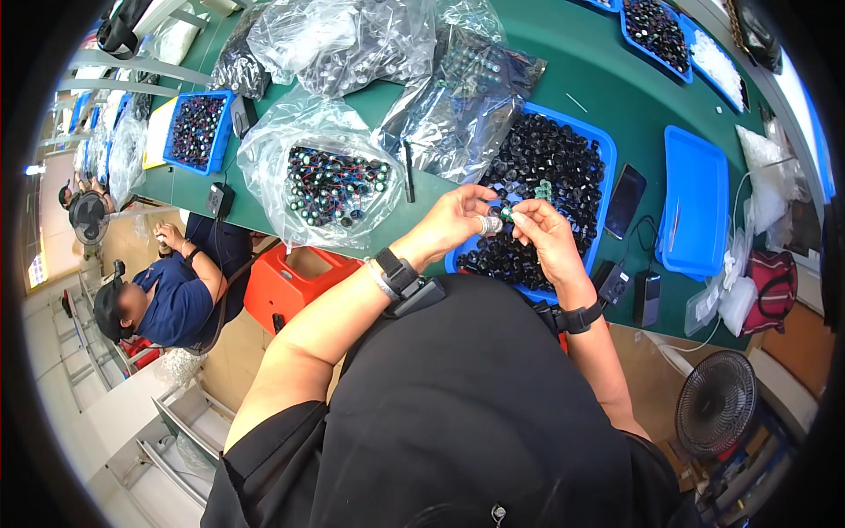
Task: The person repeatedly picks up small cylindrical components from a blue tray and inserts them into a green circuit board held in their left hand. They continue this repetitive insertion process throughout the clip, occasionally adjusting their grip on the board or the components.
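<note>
My left hand (455,220) and my right hand (547,234) meet over the near part of a blue tray (608,176) full of small black round parts (568,163). Pinched in my left fingers is a small dark round piece (495,212). My right thumb and forefinger close on a tiny green-topped piece (507,213) right against it; whether the two are joined I cannot tell. A few clear greenish pieces (543,190) lie on the black parts. To the left, an opened clear bag (264,158) holds many small green-topped parts with red and blue wires (339,187).
A black pen (408,172) lies between bag and tray. Filled plastic bags (343,44) crowd the back. On the right are a phone (626,201), a second blue tray (717,176) and small black devices (647,297). A co-worker (180,304) sits left, near an orange stool (299,286).
</note>
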`<state>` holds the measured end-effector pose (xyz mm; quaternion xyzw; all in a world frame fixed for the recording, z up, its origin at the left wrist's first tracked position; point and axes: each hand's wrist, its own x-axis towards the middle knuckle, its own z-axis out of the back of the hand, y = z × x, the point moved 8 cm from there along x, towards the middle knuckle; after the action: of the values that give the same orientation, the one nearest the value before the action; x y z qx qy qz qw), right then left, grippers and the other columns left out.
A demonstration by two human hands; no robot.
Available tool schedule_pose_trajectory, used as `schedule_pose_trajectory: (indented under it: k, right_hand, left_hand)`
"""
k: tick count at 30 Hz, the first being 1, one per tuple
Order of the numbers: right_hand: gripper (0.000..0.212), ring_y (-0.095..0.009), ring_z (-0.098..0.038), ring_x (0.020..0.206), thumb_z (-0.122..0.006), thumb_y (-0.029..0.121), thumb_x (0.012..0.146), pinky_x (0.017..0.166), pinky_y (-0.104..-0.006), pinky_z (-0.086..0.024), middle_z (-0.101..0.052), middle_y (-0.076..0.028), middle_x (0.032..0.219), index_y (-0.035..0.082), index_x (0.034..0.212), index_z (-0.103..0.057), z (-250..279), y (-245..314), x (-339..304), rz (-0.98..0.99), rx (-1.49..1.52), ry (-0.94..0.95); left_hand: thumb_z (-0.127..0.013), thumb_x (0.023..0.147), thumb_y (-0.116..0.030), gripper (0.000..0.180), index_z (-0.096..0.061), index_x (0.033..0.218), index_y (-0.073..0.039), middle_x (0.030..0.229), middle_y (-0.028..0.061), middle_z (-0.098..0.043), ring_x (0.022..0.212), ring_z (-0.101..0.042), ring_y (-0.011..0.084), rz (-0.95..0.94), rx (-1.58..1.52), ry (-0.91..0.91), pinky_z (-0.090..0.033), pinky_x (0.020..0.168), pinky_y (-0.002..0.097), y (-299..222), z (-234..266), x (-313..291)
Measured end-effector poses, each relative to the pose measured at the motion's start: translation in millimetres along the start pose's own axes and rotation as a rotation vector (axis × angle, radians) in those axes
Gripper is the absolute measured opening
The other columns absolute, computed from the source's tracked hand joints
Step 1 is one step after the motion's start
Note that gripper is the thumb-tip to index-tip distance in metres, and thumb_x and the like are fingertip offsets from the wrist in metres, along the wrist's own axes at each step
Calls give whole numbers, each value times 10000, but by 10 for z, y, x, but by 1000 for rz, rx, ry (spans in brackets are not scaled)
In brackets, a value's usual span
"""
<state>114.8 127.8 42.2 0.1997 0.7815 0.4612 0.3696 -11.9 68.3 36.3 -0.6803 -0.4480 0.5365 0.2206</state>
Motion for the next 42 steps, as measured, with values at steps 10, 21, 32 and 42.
schedule_pose_trajectory:
  k: [10, 21, 32, 42]
  right_hand:
    - [85, -48, -526, 671, -614, 95, 879, 584, -192, -399, -578, 33, 754, 52, 952, -606, 18, 27, 25, 9, -185, -9]
    - [87, -47, -529, 648, -624, 106, 872, 564, -189, -397, -578, 24, 719, 37, 916, -595, 8, -70, 57, -37, -230, -38]
    - [76, -57, -540, 661, -621, 95, 873, 580, -192, -421, -584, 16, 743, 37, 915, -595, -85, 24, 137, -15, -181, -24]
    - [108, -90, -572, 710, -631, 102, 870, 631, -221, -453, -608, -16, 819, 36, 954, -613, -99, 305, 78, 124, 2, 34]
  left_hand:
    - [-535, 789, 39, 439, -523, 1228, 50, 1087, 108, -609, 977, -587, 141, 0, 28, 70, -453, 893, 268, -41, -13, -28]
    - [-558, 757, 21, 449, -561, 1206, 23, 1078, 85, -612, 992, -560, 134, 36, 19, 96, -434, 899, 258, -90, -23, -60]
    - [-624, 793, -21, 406, -581, 1196, 2, 994, 54, -618, 960, -558, 98, 36, -69, 140, -447, 862, 234, -151, 112, 7]
    - [-651, 807, -36, 401, -576, 1199, 4, 993, 46, -636, 923, -589, 97, -45, -147, 218, -458, 847, 231, -495, -46, -102]
